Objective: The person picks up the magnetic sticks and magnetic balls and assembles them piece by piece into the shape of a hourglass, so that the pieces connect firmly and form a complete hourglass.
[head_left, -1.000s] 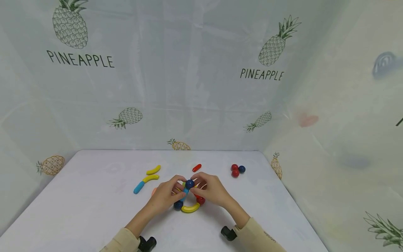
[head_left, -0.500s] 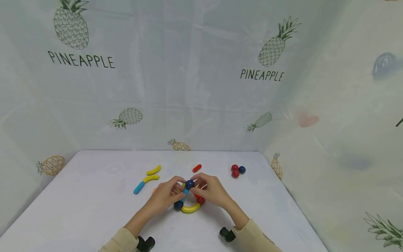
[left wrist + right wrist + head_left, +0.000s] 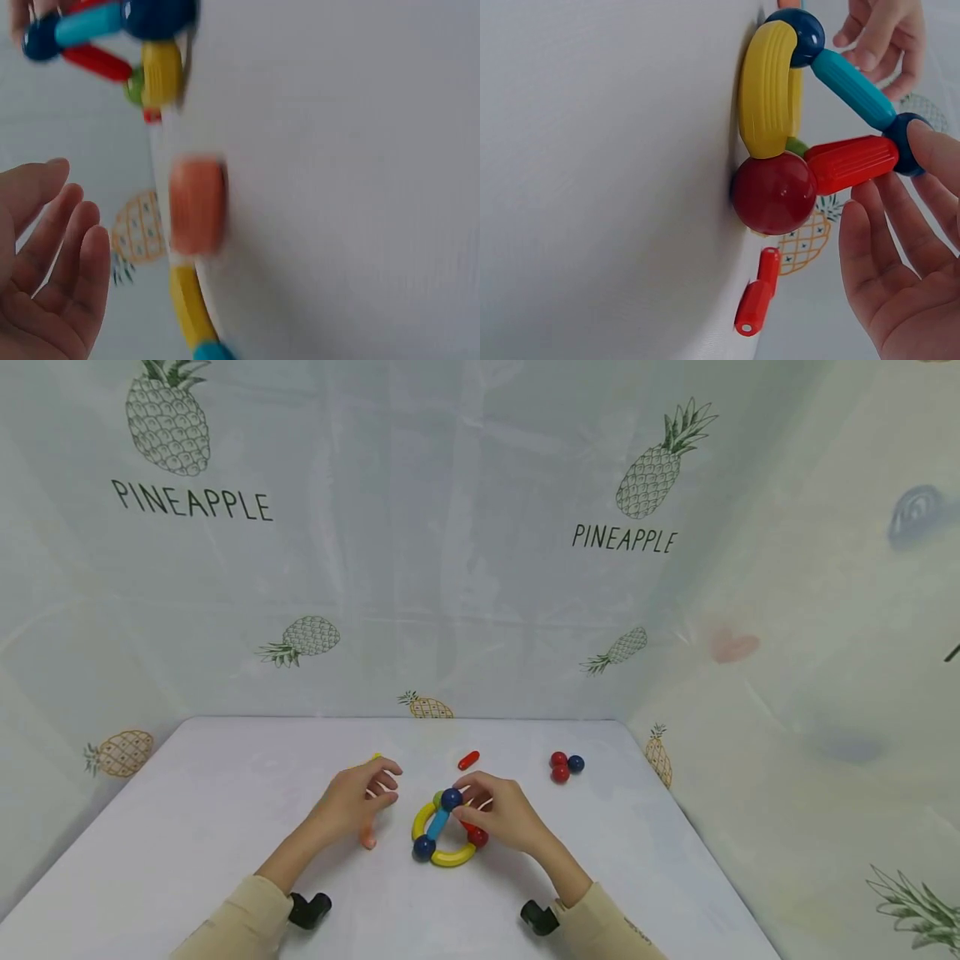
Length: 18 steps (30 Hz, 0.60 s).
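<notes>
A pyramid of magnetic rods and balls stands on the table: curved yellow rods (image 3: 453,859) make its base, with a red ball (image 3: 774,193), a dark blue ball (image 3: 423,848) and a green ball (image 3: 438,797) at the corners. A light blue rod (image 3: 438,825) and red rods (image 3: 855,163) lean up to a dark blue top ball (image 3: 452,799). My right hand (image 3: 504,810) pinches that top ball between thumb and fingers. Left of the pyramid, my left hand (image 3: 351,800) hovers with relaxed fingers, holding nothing, above an orange curved rod (image 3: 367,832).
A red rod (image 3: 468,760) lies behind the pyramid. Two red balls and a blue ball (image 3: 576,764) sit together at the back right. In the left wrist view a yellow curved rod (image 3: 191,306) joins a blue one, mostly hidden by my left hand in the head view.
My left hand has let go of the pyramid and moved left, over the loose rods. The right hand stays at the top ball, and the pyramid keeps its place.
</notes>
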### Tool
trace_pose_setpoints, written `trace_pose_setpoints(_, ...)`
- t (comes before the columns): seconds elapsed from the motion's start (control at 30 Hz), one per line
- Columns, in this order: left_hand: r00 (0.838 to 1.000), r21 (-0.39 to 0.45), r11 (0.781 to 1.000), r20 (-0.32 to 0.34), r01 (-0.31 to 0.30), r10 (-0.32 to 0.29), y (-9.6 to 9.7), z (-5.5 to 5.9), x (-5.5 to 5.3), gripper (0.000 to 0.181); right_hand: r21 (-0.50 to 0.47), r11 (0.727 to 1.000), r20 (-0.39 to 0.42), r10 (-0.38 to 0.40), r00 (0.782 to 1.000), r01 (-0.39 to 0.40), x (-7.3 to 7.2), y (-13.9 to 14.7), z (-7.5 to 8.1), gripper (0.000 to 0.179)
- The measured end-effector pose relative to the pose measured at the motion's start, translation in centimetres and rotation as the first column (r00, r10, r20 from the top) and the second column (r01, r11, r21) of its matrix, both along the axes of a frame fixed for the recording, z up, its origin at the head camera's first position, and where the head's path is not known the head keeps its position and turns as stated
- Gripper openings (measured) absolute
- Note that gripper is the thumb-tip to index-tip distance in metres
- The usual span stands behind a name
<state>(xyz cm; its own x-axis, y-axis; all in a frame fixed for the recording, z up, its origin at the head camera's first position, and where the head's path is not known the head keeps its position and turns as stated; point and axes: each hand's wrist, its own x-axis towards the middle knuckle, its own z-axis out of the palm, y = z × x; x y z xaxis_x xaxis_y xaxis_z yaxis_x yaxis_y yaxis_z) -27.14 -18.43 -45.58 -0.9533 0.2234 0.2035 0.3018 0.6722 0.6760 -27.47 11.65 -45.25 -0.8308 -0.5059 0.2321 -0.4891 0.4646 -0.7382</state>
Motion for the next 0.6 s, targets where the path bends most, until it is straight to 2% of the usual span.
trace_pose_setpoints(0.17,0.998,-0.134,0.991,-0.064,-0.014,0.005,-4.4,-0.2,-1.0,0.030,0.004,1.000,-0.003,-0.003,1.000,0.003,0.0,0.1,0.0,0.032)
trace_pose_setpoints(0.3,0.999,-0.195,0.980,-0.034,-0.032,0.026,-6.9,-0.6,-1.1,0.032,0.006,1.000,0.001,-0.007,1.000,0.007,0.1,0.1,0.1,0.032)
trace_pose_setpoints(0.47,0.999,-0.252,0.968,0.035,0.000,0.009,-8.3,-0.8,-0.8,0.033,0.005,1.000,0.006,-0.014,1.000,0.014,0.2,0.2,0.1,0.032)
trace_pose_setpoints(0.6,0.999,-0.269,0.962,0.049,0.035,-0.023,-8.6,-1.1,-0.5,0.030,0.005,1.000,0.004,-0.012,1.000,0.012,0.1,0.1,0.0,0.033)
